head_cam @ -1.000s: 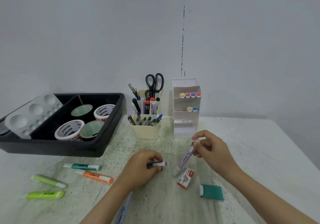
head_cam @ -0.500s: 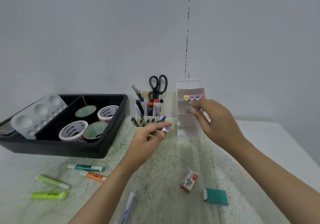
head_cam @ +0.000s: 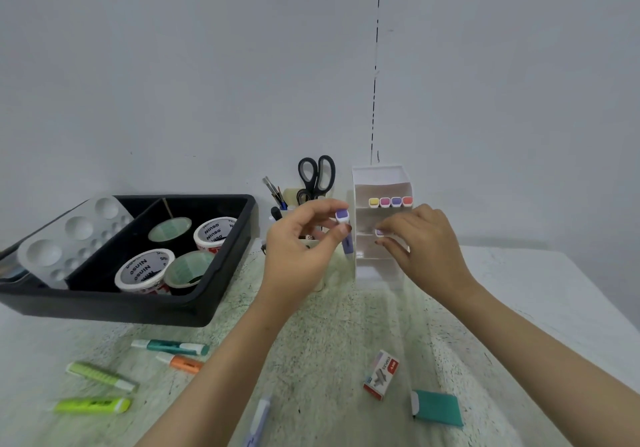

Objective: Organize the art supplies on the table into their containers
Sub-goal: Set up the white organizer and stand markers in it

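Note:
A white tiered marker rack (head_cam: 380, 178) stands at the back of the table, with several coloured marker ends in its top shelf. My left hand (head_cam: 301, 246) pinches a purple marker (head_cam: 345, 230) just left of the rack, cap end up. My right hand (head_cam: 420, 239) reaches into the rack's middle shelf, its fingertips on a pale purple marker end (head_cam: 379, 232). Loose on the table lie a teal marker (head_cam: 169, 346), an orange marker (head_cam: 181, 363), two green highlighters (head_cam: 98, 375) (head_cam: 91, 405) and a lilac pen (head_cam: 258, 419).
A black tray (head_cam: 221, 273) at the left holds paint tubs and a white palette (head_cam: 69, 239). A cream pen holder with scissors (head_cam: 316, 176) is partly hidden behind my left hand. A staples box (head_cam: 381, 374) and a teal eraser (head_cam: 437, 407) lie near the front right.
Both hands have picked markers up from the table and carried them up to the rack. The right hand has gone into the middle shelf; the left hand has risen beside the rack.

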A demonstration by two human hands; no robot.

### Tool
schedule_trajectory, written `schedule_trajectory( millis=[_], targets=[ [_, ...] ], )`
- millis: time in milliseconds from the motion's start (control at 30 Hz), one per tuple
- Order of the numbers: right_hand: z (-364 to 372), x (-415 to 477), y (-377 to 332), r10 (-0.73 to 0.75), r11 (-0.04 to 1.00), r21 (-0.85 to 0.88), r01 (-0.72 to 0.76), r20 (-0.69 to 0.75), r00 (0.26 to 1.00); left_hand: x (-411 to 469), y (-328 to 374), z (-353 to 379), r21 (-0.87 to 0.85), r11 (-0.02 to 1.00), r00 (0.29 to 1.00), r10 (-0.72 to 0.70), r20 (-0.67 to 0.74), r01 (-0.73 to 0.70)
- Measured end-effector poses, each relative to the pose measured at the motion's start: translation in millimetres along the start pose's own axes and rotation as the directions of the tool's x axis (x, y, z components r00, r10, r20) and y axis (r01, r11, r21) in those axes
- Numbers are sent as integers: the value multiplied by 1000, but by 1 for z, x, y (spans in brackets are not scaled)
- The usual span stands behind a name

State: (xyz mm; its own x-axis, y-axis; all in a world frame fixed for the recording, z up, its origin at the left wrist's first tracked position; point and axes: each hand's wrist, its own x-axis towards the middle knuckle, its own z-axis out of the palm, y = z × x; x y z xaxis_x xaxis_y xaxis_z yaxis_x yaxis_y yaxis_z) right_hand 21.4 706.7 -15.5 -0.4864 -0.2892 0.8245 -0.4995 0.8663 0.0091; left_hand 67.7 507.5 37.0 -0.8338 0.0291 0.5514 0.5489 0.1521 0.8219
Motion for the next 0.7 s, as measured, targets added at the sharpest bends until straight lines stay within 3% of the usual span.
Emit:
schedule_trajectory(
  millis=[200,433,567,700],
  targets=[
    [4,-9,2,35,998,-50,-35,-8,999,7,-8,12,54,992,992,120,-39,-117],
    [-2,-29,-3,146,989,-17,-147,-39,989,11,-26,24,286,902,944,328,34,-324],
    [-2,-35,-1,260,960,105,-259,9,966,12,-35,29,420,854,952,265,155,-307],
    [0,-37,1,312,922,205,-328,106,944,12,-41,37,569,808,980,54,192,-156]
  ],
)
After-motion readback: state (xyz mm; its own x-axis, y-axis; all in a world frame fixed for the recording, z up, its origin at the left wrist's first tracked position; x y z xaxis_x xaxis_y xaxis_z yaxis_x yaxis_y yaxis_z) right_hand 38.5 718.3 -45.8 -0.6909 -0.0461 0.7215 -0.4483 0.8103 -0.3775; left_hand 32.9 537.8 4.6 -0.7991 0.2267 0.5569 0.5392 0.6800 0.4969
